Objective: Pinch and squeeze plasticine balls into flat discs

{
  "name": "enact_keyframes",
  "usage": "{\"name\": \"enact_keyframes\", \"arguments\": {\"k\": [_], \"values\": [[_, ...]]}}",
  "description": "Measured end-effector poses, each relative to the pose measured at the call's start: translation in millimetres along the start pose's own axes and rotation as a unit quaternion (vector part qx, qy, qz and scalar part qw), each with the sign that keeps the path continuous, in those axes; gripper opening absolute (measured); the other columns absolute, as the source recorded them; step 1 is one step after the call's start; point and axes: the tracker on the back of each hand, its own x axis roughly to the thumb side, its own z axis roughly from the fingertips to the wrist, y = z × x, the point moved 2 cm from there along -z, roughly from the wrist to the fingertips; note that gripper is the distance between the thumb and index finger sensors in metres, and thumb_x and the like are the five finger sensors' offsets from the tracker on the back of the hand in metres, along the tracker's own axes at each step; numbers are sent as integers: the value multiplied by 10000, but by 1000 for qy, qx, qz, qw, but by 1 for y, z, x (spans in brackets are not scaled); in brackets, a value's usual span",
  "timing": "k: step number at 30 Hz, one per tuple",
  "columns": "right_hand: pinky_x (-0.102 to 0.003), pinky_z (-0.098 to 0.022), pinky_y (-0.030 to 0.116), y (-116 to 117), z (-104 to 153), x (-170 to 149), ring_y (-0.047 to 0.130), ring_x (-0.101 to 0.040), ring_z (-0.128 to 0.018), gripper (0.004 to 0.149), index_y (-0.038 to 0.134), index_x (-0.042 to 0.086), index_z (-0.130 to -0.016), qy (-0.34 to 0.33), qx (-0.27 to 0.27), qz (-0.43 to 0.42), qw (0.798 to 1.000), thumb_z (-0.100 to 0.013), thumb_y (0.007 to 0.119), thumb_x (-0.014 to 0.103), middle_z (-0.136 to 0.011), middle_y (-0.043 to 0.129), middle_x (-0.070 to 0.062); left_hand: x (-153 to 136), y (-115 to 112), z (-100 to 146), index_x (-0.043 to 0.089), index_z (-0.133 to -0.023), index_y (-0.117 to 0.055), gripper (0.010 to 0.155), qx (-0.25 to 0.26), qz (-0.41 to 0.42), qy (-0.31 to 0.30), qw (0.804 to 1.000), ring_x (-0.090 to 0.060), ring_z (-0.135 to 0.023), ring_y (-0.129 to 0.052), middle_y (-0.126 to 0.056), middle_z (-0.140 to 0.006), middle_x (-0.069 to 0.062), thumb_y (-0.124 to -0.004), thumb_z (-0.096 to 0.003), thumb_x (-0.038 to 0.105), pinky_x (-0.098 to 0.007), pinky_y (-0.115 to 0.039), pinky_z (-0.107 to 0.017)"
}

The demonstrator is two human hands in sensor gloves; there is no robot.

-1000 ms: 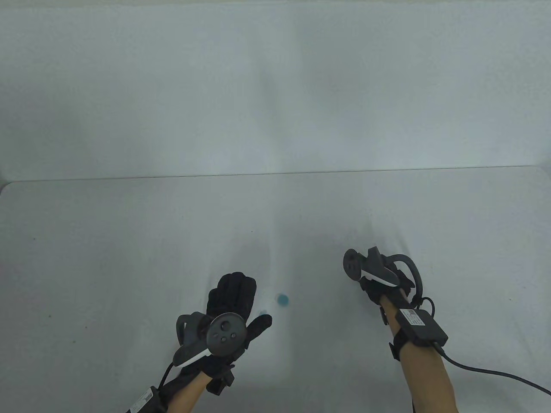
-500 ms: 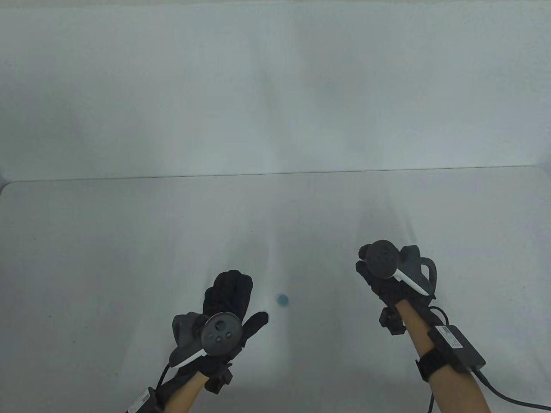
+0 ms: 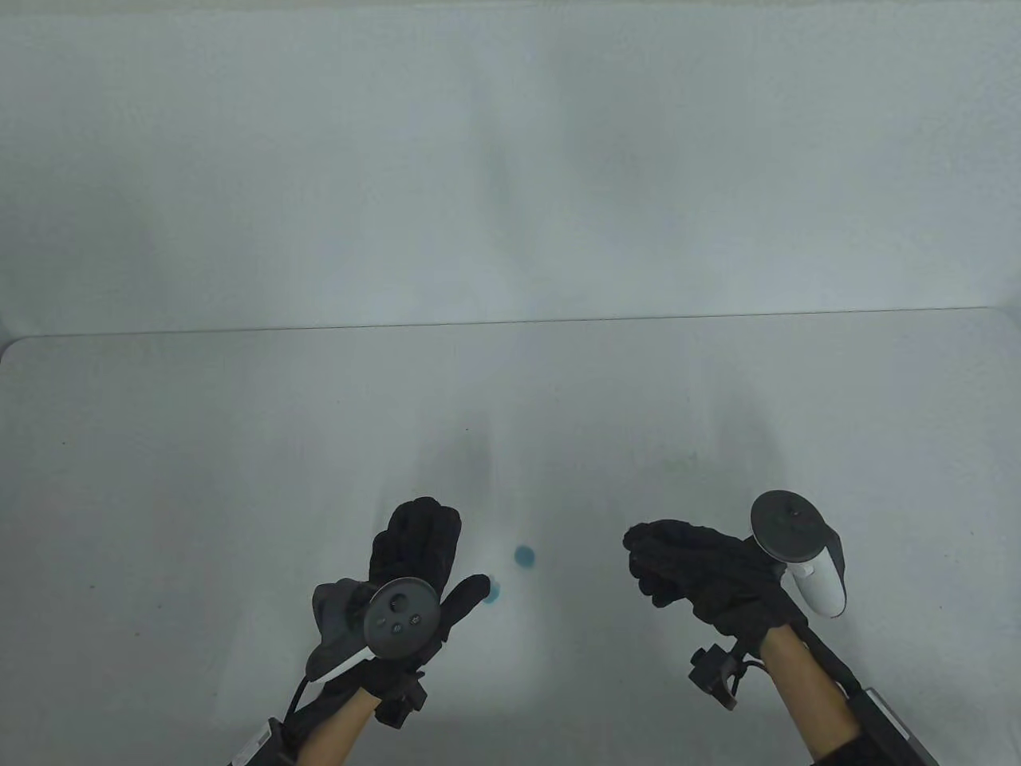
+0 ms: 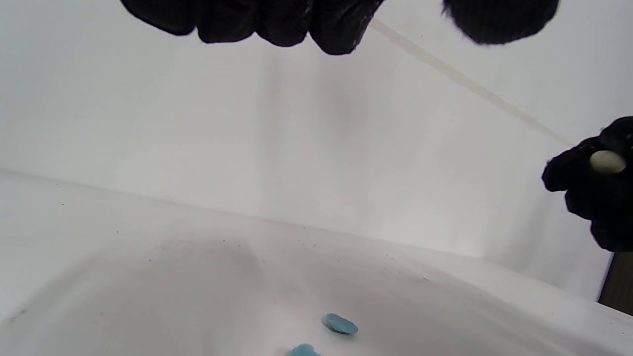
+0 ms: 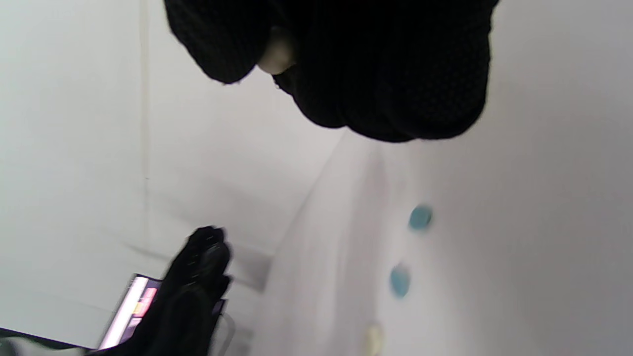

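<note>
Two blue discs point(image 3: 523, 556) lay flat on bench point(image 3: 199, 479) between hands, nearer one just beside left thumb. Left hand point(image 3: 415, 558) hovered, fingers relaxed, holding nothing. Right hand point(image 3: 702, 570) curled, pinching pale ball point(image 4: 607, 161) well right of discs.

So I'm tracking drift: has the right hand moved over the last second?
Yes. The right hand has swung toward the near edge and rotated, ending closer to the fixed blue disc.
</note>
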Motion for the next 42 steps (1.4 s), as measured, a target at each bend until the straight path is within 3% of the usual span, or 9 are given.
{"name": "enact_keyframes", "arguments": {"k": [6, 20, 23, 28, 32, 37, 42], "values": [[-315, -388, 958, 18, -1, -16, 1033, -287, -581, 465, 788, 99, -902, 11, 39, -81, 996, -569, 747, 421, -751, 960, -118, -1, 0, 0, 24, -1154, -420, 824, -1, 0, 3, 1000, -571, -1070, -427, -371, -1167, -305, -596, -544, 548, -652, -461, -737], [-238, -296, 997, 22, 3, -16, 1075, -201, -447, 405, 812, 59, -841, 21, -19, -71, 997, -555, 755, 341, -618, 997, -103, -3, -7, -2, 26, -1153, -423, 820, -19, 1, 11, 1000, -571, -1069, -430, -374, -1166, -305, -598, -544, 547, -650, -461, -738], [-252, -345, 987, 24, 3, -19, 1061, -214, -500, 402, 789, 82, -868, 28, -16, -73, 997, -564, 745, 341, -667, 980, -99, -3, -7, -2, 26, -1153, -421, 820, -20, 1, 11, 1000, -570, -1070, -426, -372, -1166, -306, -598, -544, 546, -651, -459, -737], [-373, -487, 911, 25, 2, -30, 940, -345, -669, 433, 679, 64, -963, 51, 0, -112, 992, -615, 664, 320, -837, 854, -173, -4, -7, -2, 26, -1154, -418, 819, -21, 1, 12, 1000, -571, -1071, -416, -364, -1168, -305, -601, -545, 543, -652, -453, -738], [-384, -504, 901, 26, 3, -31, 923, -366, -689, 585, 655, 34, -990, 40, 9, -149, 988, -616, 635, 482, -861, 834, -202, -4, -8, -2, 27, -1154, -416, 817, -25, 1, 11, 1000, -572, -1071, -412, -360, -1169, -303, -602, -546, 540, -651, -449, -739], [-271, -397, 964, 22, 3, -27, 1018, -271, -597, 467, 724, 108, -920, 31, -8, -131, 991, -575, 740, 421, -793, 919, -120, -4, -10, -3, 28, -1154, -417, 815, -29, 2, 10, 1000, -572, -1071, -414, -362, -1167, -306, -603, -546, 539, -652, -452, -738], [-184, -286, 974, 21, 4, -23, 1074, -172, -463, 415, 754, 128, -874, 24, -28, -115, 993, -556, 774, 393, -687, 977, -94, -4, -11, -3, 27, -1155, -417, 816, -35, 4, 10, 999, -571, -1071, -416, -363, -1168, -304, -603, -547, 539, -652, -453, -738]]}}
